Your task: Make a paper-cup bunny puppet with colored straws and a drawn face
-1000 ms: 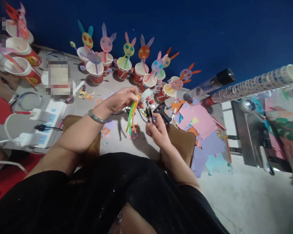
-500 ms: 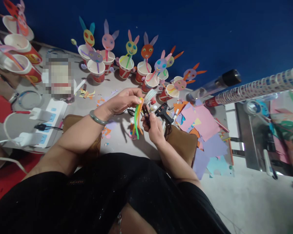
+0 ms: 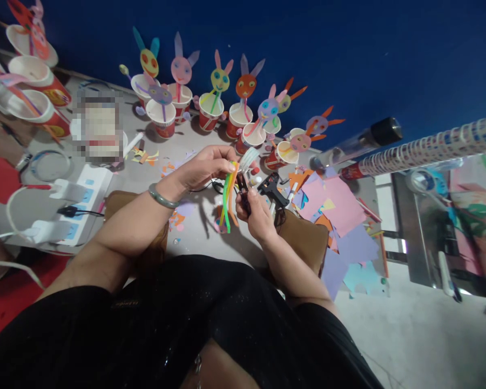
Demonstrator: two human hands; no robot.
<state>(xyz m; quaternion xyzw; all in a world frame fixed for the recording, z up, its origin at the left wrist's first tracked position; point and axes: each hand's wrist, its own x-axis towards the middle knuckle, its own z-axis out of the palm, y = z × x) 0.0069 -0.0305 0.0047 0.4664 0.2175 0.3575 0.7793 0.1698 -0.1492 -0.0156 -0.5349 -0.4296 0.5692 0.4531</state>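
Observation:
My left hand [image 3: 210, 165] is closed, its thumb and fingers pinching the upper ends of several straws [image 3: 227, 200] in green, yellow and orange. The straws hang down over the table. Just to their right, my right hand [image 3: 258, 215] is wrapped round the handles of dark scissors [image 3: 244, 189]. The blades point up and away from me, close beside the orange straw; whether they touch it I cannot tell. Behind the straws, a small pink and yellow piece [image 3: 220, 224] lies partly hidden on the table. A black glue gun [image 3: 274, 187] lies right of my right hand.
Red paper cups [image 3: 211, 116] with rabbit-faced paper figures line the back of the table [image 3: 194, 229]. A white power strip [image 3: 87, 200] lies at the left. Coloured paper sheets [image 3: 340, 200] spread at the right, below a long stack of paper cups [image 3: 421, 146].
My right hand and the scissors have shifted slightly to the right, and the blades show more clearly beside the straws. My left hand stays almost still, holding the straws.

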